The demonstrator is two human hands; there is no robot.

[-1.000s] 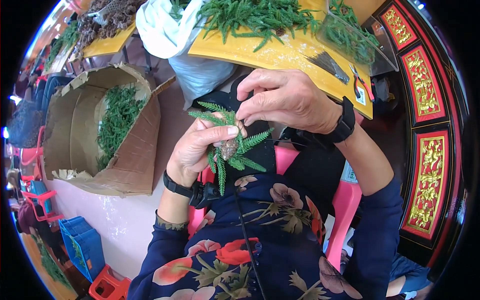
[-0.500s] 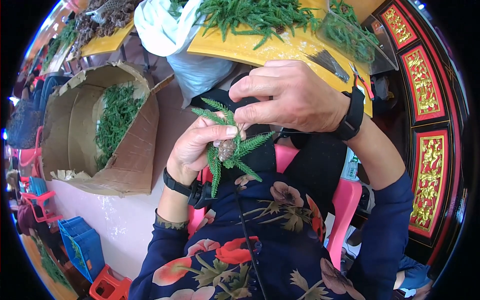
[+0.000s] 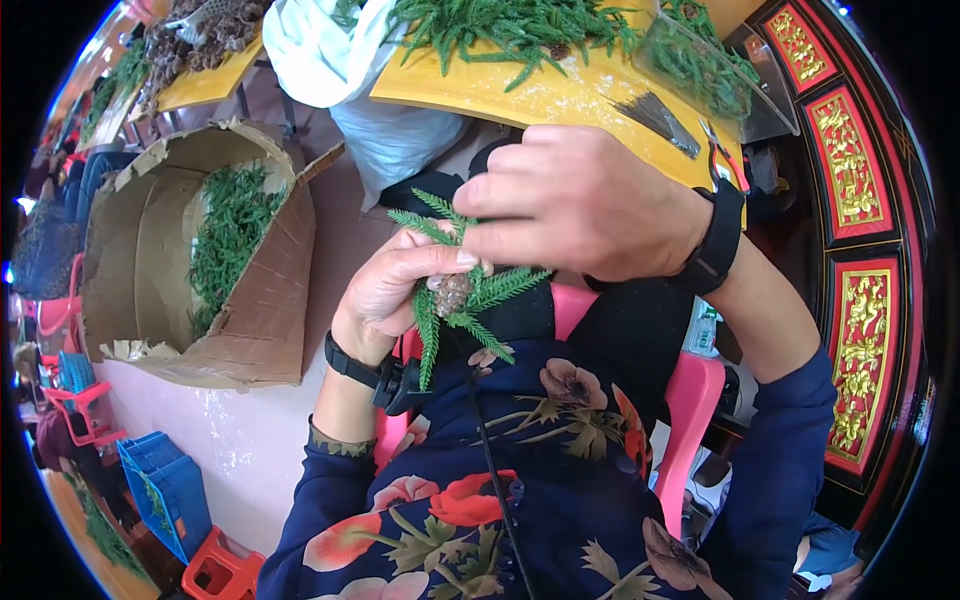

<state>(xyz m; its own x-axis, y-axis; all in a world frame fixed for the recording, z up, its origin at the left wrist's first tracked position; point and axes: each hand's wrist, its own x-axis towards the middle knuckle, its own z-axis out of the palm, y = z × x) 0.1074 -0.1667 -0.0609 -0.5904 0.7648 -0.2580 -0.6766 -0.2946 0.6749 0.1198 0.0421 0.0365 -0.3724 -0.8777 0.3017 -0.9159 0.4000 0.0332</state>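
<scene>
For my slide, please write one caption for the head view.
Left hand holds green sprigs with a pine cone; right hand close by.

pinecone point(image 3: 453, 293) among sprigs point(image 3: 505, 287), box point(image 3: 255, 340) at left, pliers point(image 3: 712, 147) on the table point(image 3: 560, 97) ahead, right of probable wires point(image 3: 655, 118)

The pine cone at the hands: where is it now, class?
In the head view, the pine cone lies near the centre, just below the thumb of the left hand, among green sprigs; the right hand is to its upper right.
</scene>
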